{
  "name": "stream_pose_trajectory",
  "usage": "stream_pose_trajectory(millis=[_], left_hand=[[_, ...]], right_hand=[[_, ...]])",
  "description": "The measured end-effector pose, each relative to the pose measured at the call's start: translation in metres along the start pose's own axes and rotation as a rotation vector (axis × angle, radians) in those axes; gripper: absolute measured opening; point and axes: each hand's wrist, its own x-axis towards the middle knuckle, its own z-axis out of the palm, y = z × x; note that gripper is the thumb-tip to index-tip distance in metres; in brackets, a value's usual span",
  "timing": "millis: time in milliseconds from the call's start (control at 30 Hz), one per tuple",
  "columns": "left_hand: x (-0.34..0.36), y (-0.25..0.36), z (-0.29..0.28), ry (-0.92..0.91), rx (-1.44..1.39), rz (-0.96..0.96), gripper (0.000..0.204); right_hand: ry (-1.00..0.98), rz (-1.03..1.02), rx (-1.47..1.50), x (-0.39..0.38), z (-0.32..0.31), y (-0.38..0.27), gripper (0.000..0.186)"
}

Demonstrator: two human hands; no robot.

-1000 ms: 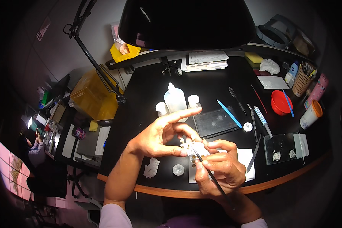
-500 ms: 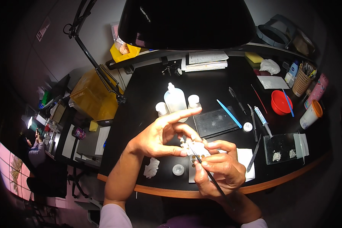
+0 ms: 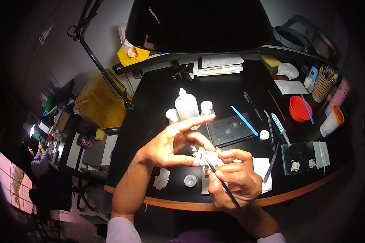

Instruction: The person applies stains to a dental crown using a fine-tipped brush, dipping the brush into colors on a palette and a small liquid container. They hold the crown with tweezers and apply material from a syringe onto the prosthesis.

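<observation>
My left hand (image 3: 170, 143) pinches a small, white, tooth-like piece (image 3: 199, 155) between thumb and fingers, its index finger stretched out to the right. In my right hand (image 3: 241, 180) is a slim dark brush (image 3: 232, 198), gripped like a pen, its tip at the white piece. Whether the tip touches it I cannot tell. Right-hand fingertips also rest close to the piece's right side. Below the hands lies a pale palette (image 3: 205, 187) with round brownish wells, partly hidden. Left of it stand a small clear cup (image 3: 190, 181) and a crumpled white tissue (image 3: 162, 178).
Behind my hands stand a squeeze bottle (image 3: 186, 106) and two white jars. A dark slab (image 3: 230, 129) with a blue tool lies right of them. Farther right are a paste syringe (image 3: 280, 126), a glass plate (image 3: 290, 164) and a red bowl (image 3: 299, 111). A black lamp (image 3: 200, 26) hangs overhead.
The brush has shifted very slightly at the white piece. Both hands keep nearly the same place and hold.
</observation>
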Motion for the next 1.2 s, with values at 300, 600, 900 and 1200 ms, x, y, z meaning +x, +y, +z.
stream_pose_trajectory(millis=[300, 600, 900, 1200], left_hand=[[-0.0007, -0.0009, -0.0006, -0.002, 0.001, 0.003, 0.102], [-0.0006, -0.001, -0.0003, -0.001, -0.004, 0.005, 0.102], [-0.0006, -0.0021, 0.0013, 0.002, -0.011, 0.001, 0.102], [-0.0004, -0.0003, 0.0004, -0.003, -0.007, -0.004, 0.102]], right_hand=[[0.022, -0.01, -0.022, -0.001, 0.0008, 0.0014, 0.02], [0.024, -0.001, -0.003, -0.002, 0.0006, 0.0011, 0.021], [0.015, 0.004, -0.004, -0.0028, -0.0013, 0.0013, 0.021], [0.011, 0.017, -0.01, -0.0004, -0.0013, 0.0001, 0.021]])
